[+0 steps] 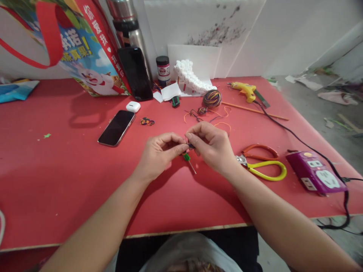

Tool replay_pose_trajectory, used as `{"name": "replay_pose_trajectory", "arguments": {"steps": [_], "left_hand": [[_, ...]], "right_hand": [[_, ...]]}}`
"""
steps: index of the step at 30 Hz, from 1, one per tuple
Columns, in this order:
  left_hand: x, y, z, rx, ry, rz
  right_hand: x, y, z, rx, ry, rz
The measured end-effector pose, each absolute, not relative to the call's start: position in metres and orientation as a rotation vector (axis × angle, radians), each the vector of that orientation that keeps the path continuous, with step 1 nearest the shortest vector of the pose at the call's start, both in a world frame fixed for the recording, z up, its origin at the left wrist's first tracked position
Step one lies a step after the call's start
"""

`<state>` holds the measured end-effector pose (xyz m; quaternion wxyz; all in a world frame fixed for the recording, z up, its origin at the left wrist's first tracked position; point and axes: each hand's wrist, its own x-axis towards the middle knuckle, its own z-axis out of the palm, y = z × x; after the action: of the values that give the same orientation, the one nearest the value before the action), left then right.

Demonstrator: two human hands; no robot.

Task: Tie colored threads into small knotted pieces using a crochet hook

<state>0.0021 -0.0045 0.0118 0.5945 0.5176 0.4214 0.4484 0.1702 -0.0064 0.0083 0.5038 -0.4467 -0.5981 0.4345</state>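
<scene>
Both my hands meet over the middle of the red table, fingers closed in a pinch. From under the thumb of my left hand (161,153) juts a small tool with a green handle (186,156) and a thin metal shaft pointing down and toward me. My right hand (211,145) pinches close by on a small dark bit of cord (191,145), right against the left fingertips. The fingers partly hide how the cord and tool meet. Beyond the right hand lie loose orange and dark cord ends (217,112) and a multicoloured cord ball (212,98).
Scissors with red and yellow handles (268,170) and a purple power socket box (314,172) lie right. Behind are a yellow glue gun (244,90), an orange stick (255,110), a white bumpy model (193,77) and a jar (163,71). A phone (117,128) lies left.
</scene>
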Motion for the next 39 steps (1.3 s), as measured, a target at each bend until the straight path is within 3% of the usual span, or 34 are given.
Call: {"name": "replay_pose_trajectory", "arguments": {"steps": [6, 11, 14, 17, 23, 39], "left_hand": [[-0.004, -0.004, 0.015, 1.32, 0.905, 1.001], [0.0, -0.005, 0.012, 0.97, 0.817, 1.019], [0.002, -0.004, 0.011, 0.717, 0.832, 1.047], [0.004, -0.003, 0.011, 0.591, 0.878, 1.058], [0.007, -0.002, 0.009, 0.707, 0.974, 1.204], [0.006, -0.007, 0.007, 1.06, 1.089, 1.302]], "right_hand": [[0.174, -0.005, 0.015, -1.042, -1.166, 1.436], [0.177, -0.003, 0.016, -0.957, -1.102, 1.585], [0.175, -0.003, 0.014, -0.972, -1.263, 1.395], [0.171, -0.007, 0.008, -1.049, -1.509, 0.985], [0.168, -0.015, -0.002, -0.999, -1.877, 0.378], [0.172, -0.013, -0.001, -0.841, -2.027, 0.352]]}}
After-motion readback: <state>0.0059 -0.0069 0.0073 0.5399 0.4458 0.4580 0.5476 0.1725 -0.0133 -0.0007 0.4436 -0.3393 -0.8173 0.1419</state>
